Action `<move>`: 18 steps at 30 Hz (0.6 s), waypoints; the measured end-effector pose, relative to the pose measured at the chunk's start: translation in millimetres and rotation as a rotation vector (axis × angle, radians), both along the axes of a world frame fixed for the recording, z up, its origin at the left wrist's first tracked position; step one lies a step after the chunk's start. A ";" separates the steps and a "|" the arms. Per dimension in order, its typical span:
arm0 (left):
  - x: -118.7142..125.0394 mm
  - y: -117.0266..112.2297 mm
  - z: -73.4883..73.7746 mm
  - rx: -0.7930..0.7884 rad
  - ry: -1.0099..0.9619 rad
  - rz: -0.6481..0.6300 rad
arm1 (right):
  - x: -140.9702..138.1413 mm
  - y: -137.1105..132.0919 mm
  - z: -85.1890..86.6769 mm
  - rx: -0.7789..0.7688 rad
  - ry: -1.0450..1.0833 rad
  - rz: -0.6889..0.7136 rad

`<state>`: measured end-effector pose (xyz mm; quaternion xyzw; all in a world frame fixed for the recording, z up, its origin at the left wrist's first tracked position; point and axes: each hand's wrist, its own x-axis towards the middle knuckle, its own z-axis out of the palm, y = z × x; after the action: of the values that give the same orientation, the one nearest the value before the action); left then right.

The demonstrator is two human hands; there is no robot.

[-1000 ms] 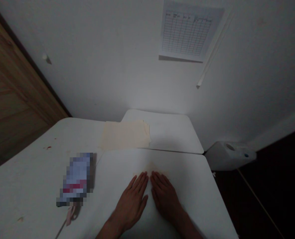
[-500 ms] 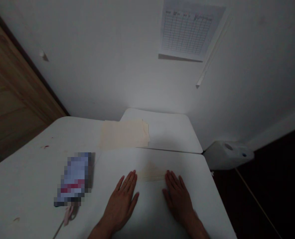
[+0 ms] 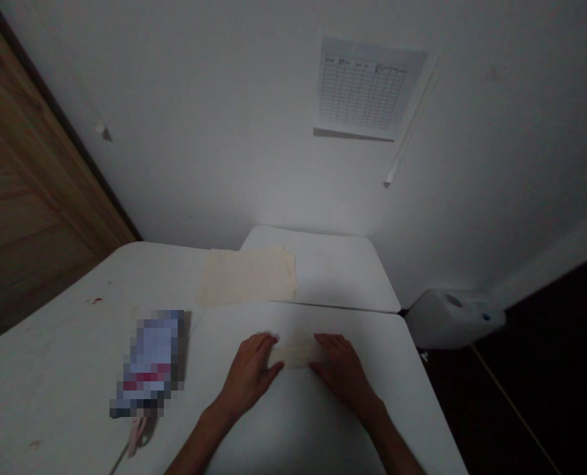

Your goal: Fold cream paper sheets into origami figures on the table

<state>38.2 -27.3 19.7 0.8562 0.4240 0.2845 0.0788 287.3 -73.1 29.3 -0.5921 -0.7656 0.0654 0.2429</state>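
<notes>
A narrow cream folded sheet (image 3: pixel 296 356), paper or thin cloth, lies flat on the white table (image 3: pixel 318 429) in front of me. My left hand (image 3: pixel 251 366) curls round its left end, thumb at the near edge and fingers at the far edge. At its right end, my right hand (image 3: pixel 340 366) has the same hold, thumb below and fingers above. A faint pale point of the sheet shows beyond the strip, between the hands. Both ends are partly hidden under my fingers.
Beige flat sheets (image 3: pixel 248 277) lie farther back across a table seam. To the left rests a blurred blue-and-red item (image 3: pixel 152 356) with a pinkish tie and cord. A printed chart (image 3: pixel 363 89) hangs on the wall. A white plastic container (image 3: pixel 452 320) stands beyond the right edge.
My hands have gone from lying flat with outstretched fingers at the sheet's ends to curled fingers and thumbs round it. The view has tilted slightly upward.
</notes>
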 end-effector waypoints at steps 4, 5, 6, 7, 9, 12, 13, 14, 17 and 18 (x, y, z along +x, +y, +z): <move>0.3 0.2 -4.7 -0.044 -0.022 -0.007 | -4.3 8.1 -2.2 -0.069 0.039 -0.003; 0.3 -0.4 -6.0 -0.052 -0.028 -0.007 | -4.3 9.4 -2.8 -0.094 0.055 -0.007; 0.3 -0.9 -7.1 -0.056 -0.036 -0.005 | -4.2 10.7 -2.9 -0.118 0.071 -0.009; 0.5 -1.3 -7.9 -0.056 -0.044 -0.005 | -3.9 11.9 -2.4 -0.137 0.088 -0.011; 1.0 -1.9 -8.4 -0.048 -0.060 0.001 | -3.8 14.1 -0.2 -0.160 0.119 -0.010; 2.0 -2.5 -5.9 -0.043 -0.045 0.010 | -5.2 16.2 4.1 -0.154 0.161 -0.018; 2.2 -2.9 -4.6 -0.045 -0.034 0.009 | -6.0 16.4 5.4 -0.146 0.175 -0.025; 2.4 -3.3 -3.5 -0.045 -0.024 0.008 | -6.8 16.4 6.4 -0.136 0.190 -0.031; 2.2 -4.5 -2.2 -0.025 -0.019 0.001 | -8.8 15.6 8.4 -0.104 0.224 -0.036; 2.1 -4.8 -2.6 -0.016 -0.023 -0.001 | -9.0 15.4 8.7 -0.090 0.228 -0.036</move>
<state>40.3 -32.1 17.1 0.8524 0.4248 0.2911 0.0907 278.3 -57.8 38.0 -0.6047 -0.7187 0.1624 0.3024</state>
